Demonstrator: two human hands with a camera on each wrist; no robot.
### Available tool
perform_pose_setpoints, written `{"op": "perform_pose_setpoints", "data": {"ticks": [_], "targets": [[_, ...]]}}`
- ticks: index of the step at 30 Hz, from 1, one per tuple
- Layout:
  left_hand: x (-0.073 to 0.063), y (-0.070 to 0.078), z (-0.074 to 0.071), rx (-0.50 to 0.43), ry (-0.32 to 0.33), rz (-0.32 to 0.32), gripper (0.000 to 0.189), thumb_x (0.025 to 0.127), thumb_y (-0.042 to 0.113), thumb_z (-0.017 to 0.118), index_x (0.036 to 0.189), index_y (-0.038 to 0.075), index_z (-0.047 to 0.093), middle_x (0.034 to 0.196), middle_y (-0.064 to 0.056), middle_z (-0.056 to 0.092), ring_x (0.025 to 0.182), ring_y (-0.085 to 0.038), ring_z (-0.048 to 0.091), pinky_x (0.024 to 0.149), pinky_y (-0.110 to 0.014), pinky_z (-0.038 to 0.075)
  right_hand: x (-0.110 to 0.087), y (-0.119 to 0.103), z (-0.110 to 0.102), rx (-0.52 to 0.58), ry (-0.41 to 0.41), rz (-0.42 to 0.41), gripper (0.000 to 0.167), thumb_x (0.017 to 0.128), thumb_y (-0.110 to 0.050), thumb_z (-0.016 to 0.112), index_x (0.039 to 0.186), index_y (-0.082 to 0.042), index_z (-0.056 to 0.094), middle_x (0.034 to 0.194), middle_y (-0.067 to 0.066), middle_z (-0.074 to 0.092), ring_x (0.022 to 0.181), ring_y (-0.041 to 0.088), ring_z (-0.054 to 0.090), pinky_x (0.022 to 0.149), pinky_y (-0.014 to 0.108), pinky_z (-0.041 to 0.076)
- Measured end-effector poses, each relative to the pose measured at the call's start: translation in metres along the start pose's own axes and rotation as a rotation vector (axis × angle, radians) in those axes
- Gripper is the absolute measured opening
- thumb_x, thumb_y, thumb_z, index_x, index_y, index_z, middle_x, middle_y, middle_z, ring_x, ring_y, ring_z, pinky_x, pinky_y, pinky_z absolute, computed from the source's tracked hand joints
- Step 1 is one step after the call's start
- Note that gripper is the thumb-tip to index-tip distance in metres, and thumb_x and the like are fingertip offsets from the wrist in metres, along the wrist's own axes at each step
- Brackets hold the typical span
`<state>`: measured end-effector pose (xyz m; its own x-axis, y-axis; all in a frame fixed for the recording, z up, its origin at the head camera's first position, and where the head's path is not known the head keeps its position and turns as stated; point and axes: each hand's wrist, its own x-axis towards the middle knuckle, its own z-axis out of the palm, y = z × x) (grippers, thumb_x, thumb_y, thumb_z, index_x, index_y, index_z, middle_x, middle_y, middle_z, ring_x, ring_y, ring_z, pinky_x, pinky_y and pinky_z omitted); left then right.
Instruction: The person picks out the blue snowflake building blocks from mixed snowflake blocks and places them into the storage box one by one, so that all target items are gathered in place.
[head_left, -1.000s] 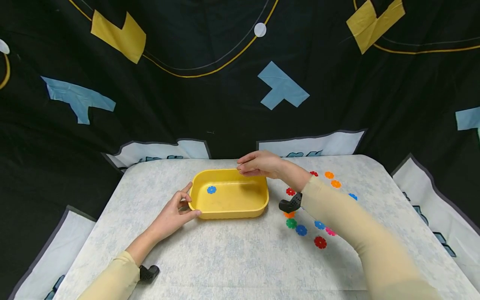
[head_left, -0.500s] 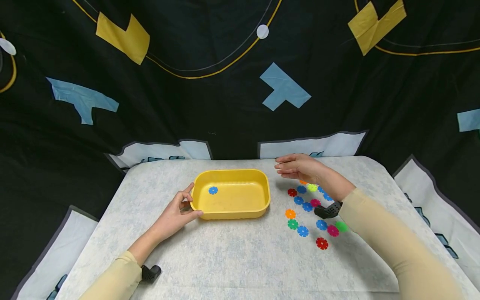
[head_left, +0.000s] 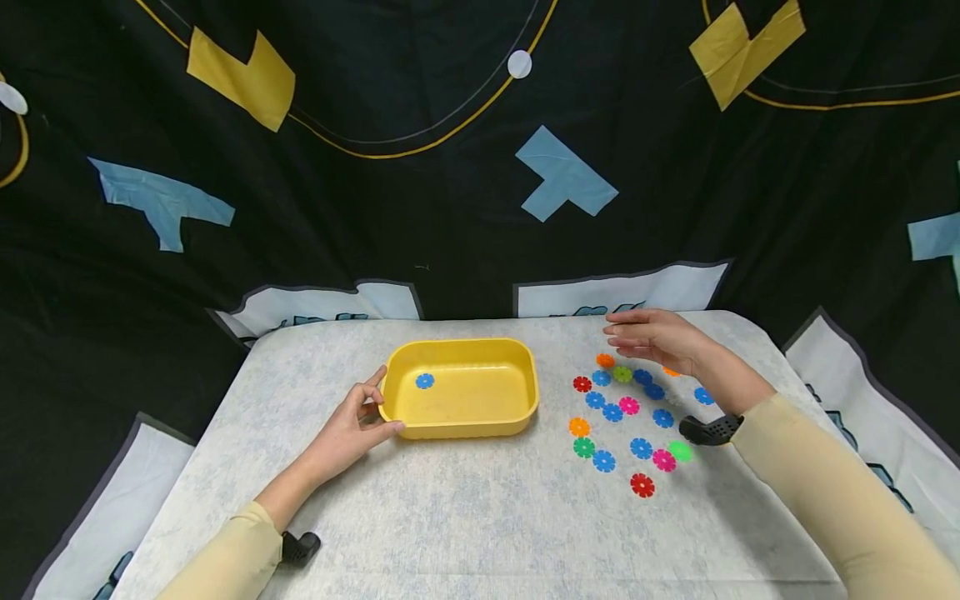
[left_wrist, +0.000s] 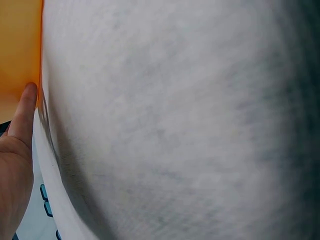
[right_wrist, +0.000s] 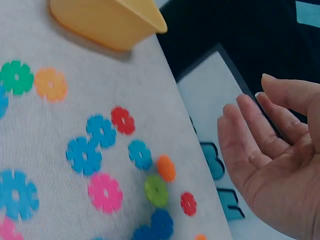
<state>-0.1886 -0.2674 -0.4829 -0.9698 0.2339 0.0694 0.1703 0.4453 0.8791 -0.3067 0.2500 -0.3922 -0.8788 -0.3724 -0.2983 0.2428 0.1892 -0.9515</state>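
A yellow plastic tray (head_left: 463, 429) stands on the cloth-covered table with one blue flower-shaped disc (head_left: 424, 381) inside it. At its left end my left hand (head_left: 356, 422) holds the front corner, the thumb at the front and the fingers along the left side. In the left wrist view, the thumb (left_wrist: 24, 116) lies against the tray's wall. My right hand (head_left: 649, 340) hovers over the far right of the table, its fingers (right_wrist: 260, 122) loosely bent and holding nothing. Below and in front of it lie several flower-shaped discs, among them a pink one (head_left: 629, 406) and a red one (head_left: 642, 485).
More discs, such as a green one (head_left: 584, 447) and an orange one (head_left: 579, 427), lie scattered right of the tray. A dark curtain (head_left: 450, 233) with cut-out shapes hangs behind the table (head_left: 480, 517).
My right hand has moved right, from over the tray's far right corner to above the scattered discs. The left hand and the tray stay where they were.
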Motion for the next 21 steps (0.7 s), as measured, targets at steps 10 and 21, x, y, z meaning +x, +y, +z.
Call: {"op": "perform_pose_setpoints", "data": {"ticks": [10, 21], "targets": [[-0.001, -0.005, 0.000, -0.016, 0.002, 0.002, 0.054, 0.091, 0.038, 0.080, 0.114, 0.008, 0.041, 0.170, 0.005, 0.014, 0.135, -0.033, 0.052, 0.106, -0.045, 0.047, -0.026, 0.023, -0.032, -0.264, 0.072, -0.032, 0.056, 0.105, -0.024, 0.062, 0.150, 0.002, 0.042, 0.149, 0.028, 0.046, 0.133, 0.043, 0.050, 0.110, 0.057, 0.040], [-0.001, -0.001, 0.001, -0.058, -0.010, 0.001, 0.052, 0.092, 0.033, 0.079, 0.114, 0.009, 0.039, 0.170, 0.008, 0.014, 0.133, -0.033, 0.054, 0.102, -0.039, 0.050, -0.051, 0.049, -0.060, -0.481, 0.139, 0.020, 0.057, 0.104, -0.025, 0.062, 0.148, 0.006, 0.044, 0.143, 0.029, 0.053, 0.123, 0.042, 0.054, 0.104, 0.055, 0.047]]}}
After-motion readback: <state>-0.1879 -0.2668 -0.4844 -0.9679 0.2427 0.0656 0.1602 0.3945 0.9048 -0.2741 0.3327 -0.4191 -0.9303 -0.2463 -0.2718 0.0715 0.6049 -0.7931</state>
